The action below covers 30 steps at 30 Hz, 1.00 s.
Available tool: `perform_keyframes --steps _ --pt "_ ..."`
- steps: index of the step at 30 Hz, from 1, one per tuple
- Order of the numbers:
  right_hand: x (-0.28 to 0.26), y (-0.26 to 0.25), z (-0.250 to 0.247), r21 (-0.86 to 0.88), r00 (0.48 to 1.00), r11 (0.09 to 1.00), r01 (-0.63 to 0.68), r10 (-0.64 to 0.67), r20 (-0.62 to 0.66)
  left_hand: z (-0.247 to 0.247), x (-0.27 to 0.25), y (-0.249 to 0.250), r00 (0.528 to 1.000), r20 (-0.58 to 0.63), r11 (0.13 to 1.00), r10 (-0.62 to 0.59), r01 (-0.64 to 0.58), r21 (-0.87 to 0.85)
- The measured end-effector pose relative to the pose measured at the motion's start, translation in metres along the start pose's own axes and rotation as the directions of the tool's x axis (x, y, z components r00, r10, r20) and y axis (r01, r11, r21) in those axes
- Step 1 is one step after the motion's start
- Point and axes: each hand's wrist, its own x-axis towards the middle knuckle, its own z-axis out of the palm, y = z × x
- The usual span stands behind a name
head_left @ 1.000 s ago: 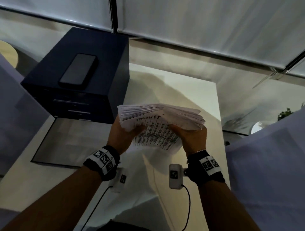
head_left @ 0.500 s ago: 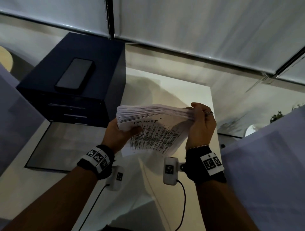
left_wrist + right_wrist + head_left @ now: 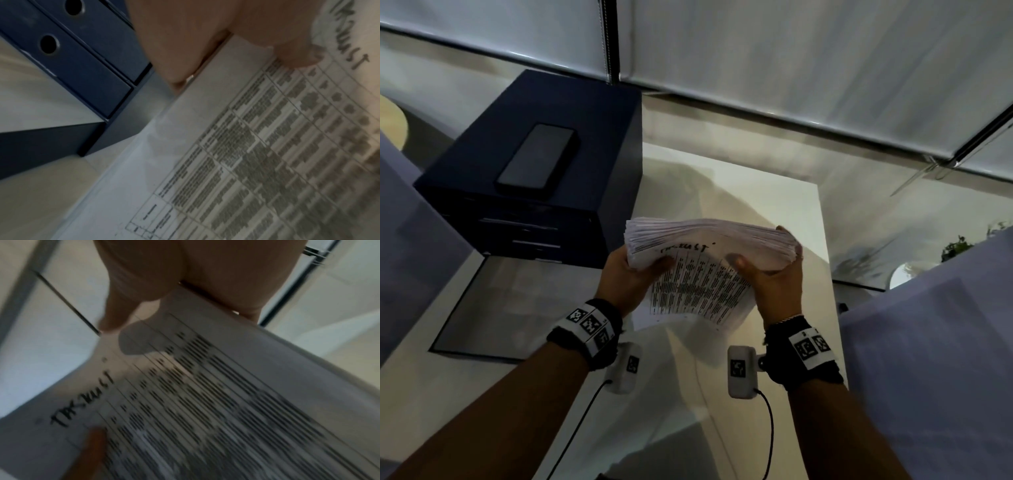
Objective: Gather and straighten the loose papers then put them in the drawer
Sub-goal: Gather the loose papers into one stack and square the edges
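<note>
A thick stack of printed papers stands on its long edge above the white table, its front sheet a table with handwriting on top. My left hand grips the stack's left end, thumb on the front sheet. At the right end my right hand holds the stack, thumb in front, fingers wrapped behind; the sheet is blurred in the right wrist view. The dark blue drawer unit stands to the left, drawers closed.
A black phone lies on top of the drawer unit. A grey mat lies on the table in front of the unit. White blinds hang behind. A pale cloth surface fills the right side.
My right hand came down from the stack's top right corner and now holds the right end from the side. The left hand kept its grip; the stack stayed upright.
</note>
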Motion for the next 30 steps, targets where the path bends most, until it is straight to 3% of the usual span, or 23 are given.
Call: perform_keyframes --steps 4,7,11,20,23,27,30 --pt "-0.006 0.011 0.006 0.060 0.997 0.996 -0.067 0.070 -0.041 0.007 0.001 -0.002 0.996 -0.062 0.997 -0.057 0.053 -0.061" --pt "-0.005 0.023 -0.001 0.140 0.997 0.988 -0.070 0.071 -0.004 0.004 0.000 0.003 0.998 -0.001 0.996 -0.061 0.061 -0.071" --pt "-0.001 0.045 -0.009 0.120 0.994 0.987 -0.109 0.108 0.016 -0.002 0.000 0.005 0.998 0.038 0.998 -0.053 0.055 -0.041" --pt "0.005 0.091 -0.009 -0.045 0.947 0.965 -0.257 0.260 0.186 -0.006 0.002 0.000 0.996 0.078 0.999 -0.048 0.048 -0.002" --pt "-0.002 0.114 -0.009 -0.132 0.913 0.921 -0.367 0.384 0.140 -0.007 0.002 0.000 0.995 0.094 0.999 -0.046 0.047 -0.015" --pt "-0.004 0.140 -0.008 -0.169 0.897 0.891 -0.421 0.436 0.067 -0.006 0.003 0.000 0.993 0.116 0.997 -0.016 0.008 0.071" --pt "-0.001 0.147 -0.005 -0.253 0.895 0.882 -0.397 0.433 0.106 -0.009 0.004 0.000 0.993 0.111 0.989 0.029 -0.045 0.142"
